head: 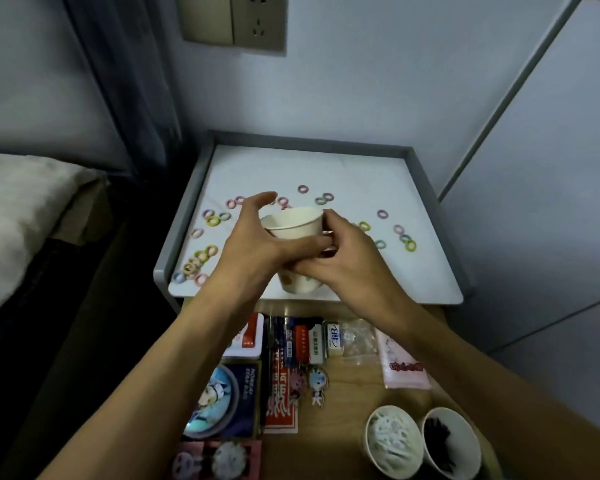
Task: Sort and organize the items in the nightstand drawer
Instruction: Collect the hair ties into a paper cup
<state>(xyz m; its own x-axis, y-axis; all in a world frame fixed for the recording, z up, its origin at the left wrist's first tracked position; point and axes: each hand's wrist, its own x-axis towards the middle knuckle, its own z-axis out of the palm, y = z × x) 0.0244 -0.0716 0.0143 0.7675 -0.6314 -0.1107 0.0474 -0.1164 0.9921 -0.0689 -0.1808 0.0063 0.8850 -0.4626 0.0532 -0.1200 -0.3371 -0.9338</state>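
Note:
A white paper cup (293, 223) is held above the white nightstand top (343, 168), and a second cup (298, 284) shows just below it, seemingly nested under it. My left hand (253, 240) grips the upper cup from the left, fingers curled across its front and thumb raised. My right hand (343, 251) grips from the right, thumb on the upper cup's wall. Several small coloured hair rings (212, 221) lie scattered over the top, left and right (410, 244) of the hands. The open drawer (354, 386) lies below my forearms.
In the drawer lie a round anime badge box (219, 400), card packs (281, 386), two figure keychains (317, 382), a pink packet (404, 365) and two paper cups, one with white items (394, 441) and one with black items (447, 441). A bed (21, 209) stands at the left, a wall socket (257, 22) above.

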